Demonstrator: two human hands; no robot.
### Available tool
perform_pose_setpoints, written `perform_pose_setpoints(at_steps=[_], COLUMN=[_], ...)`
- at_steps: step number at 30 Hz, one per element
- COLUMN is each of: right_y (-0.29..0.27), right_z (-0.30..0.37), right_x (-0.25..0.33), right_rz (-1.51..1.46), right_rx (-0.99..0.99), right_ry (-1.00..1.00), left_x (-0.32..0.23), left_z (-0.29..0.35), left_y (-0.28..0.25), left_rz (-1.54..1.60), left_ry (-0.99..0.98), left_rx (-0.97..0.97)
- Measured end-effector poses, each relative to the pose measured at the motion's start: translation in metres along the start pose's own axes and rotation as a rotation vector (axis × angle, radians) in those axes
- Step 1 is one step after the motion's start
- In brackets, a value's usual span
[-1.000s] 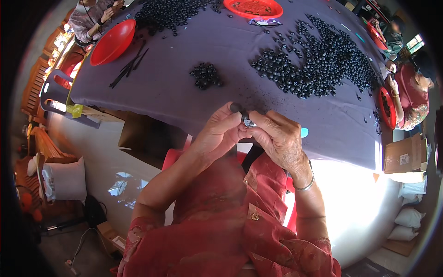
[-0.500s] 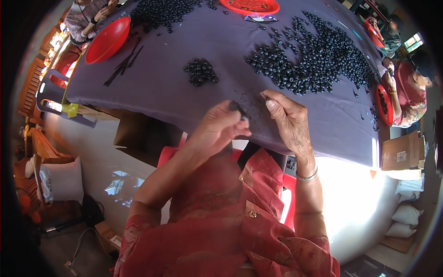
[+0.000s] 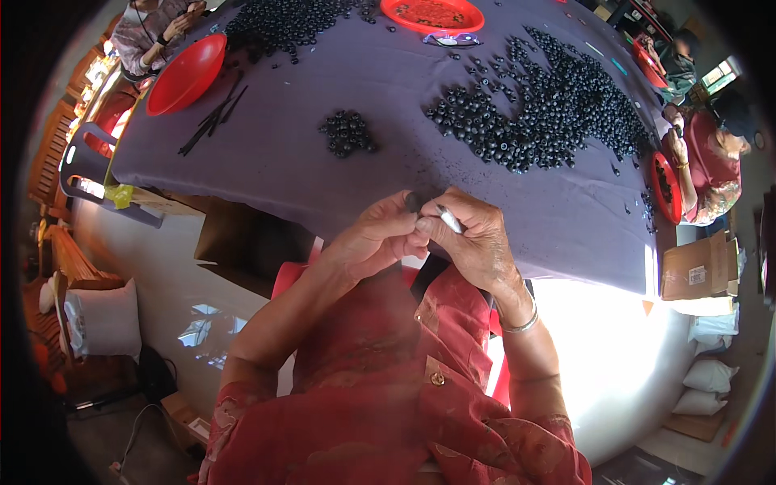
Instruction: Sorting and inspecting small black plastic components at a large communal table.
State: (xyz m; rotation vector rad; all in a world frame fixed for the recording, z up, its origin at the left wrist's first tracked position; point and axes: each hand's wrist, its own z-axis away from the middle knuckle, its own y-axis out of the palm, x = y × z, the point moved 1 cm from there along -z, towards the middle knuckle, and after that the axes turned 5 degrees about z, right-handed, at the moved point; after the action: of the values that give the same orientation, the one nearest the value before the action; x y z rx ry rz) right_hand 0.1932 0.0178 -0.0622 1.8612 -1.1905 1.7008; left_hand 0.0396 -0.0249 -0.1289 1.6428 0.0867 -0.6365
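My left hand (image 3: 378,234) pinches a small black round piece (image 3: 413,201) between thumb and fingers, just over the table's near edge. My right hand (image 3: 478,236) meets it there, closed around a short silvery tool (image 3: 449,219) whose working end is hidden by the fingers. The two hands touch or nearly touch at the black piece. Beyond my left hand a small group of black round pieces (image 3: 347,133) lies on the purple cloth. Further right spreads a big heap of similar pieces (image 3: 517,121).
Another heap of black pieces (image 3: 283,24) lies far left, near a red bowl (image 3: 187,74) and some dark strips (image 3: 214,120). A red basin (image 3: 432,14) stands at the far side, spectacles (image 3: 451,40) before it. Other people sit left and right. A cardboard box (image 3: 697,267) is at right.
My right hand has come down and left to meet my left hand, and the silvery tool now shows in it. My left hand has shifted slightly, keeping the black piece. The view has moved a little.
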Motion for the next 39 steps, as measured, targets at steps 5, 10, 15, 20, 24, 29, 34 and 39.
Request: perform_pose_setpoints(at_steps=[5, 10, 15, 20, 24, 29, 34, 39], right_y=[-0.012, -0.049, -0.051, -0.052, -0.039, -0.005, -0.003, -0.003], right_z=[-0.016, -0.066, -0.107, -0.119, -0.103, -0.049, -0.017, -0.01], right_x=[-0.025, -0.049, -0.081, -0.084, -0.053, -0.014, -0.01, -0.013], right_rz=[0.215, 0.855, 1.147, 1.178, 0.906, 0.625, 0.589, 0.388], right_rx=[0.001, -0.107, -0.136, -0.053, -0.1, -0.03, -0.126, -0.099], right_ry=[0.117, 0.174, -0.13, -0.19, -0.202, -0.219, -0.227, -0.177], left_x=[-0.007, -0.042, -0.063, -0.07, -0.062, -0.022, -0.009, -0.004], left_z=[-0.002, 0.002, -0.007, -0.015, -0.014, -0.006, -0.001, 0.002], left_y=[-0.001, -0.01, -0.024, -0.046, -0.04, 0.0, 0.005, 0.006], left_rz=[-0.115, -0.638, -1.255, -1.654, -1.306, -0.621, -0.351, -0.354], left_ry=[-0.053, 0.155, 0.481, 0.603, 0.659, 0.259, 0.062, 0.088], left_rx=[-0.181, -0.545, -0.827, -0.857, -0.794, -0.471, -0.37, -0.358])
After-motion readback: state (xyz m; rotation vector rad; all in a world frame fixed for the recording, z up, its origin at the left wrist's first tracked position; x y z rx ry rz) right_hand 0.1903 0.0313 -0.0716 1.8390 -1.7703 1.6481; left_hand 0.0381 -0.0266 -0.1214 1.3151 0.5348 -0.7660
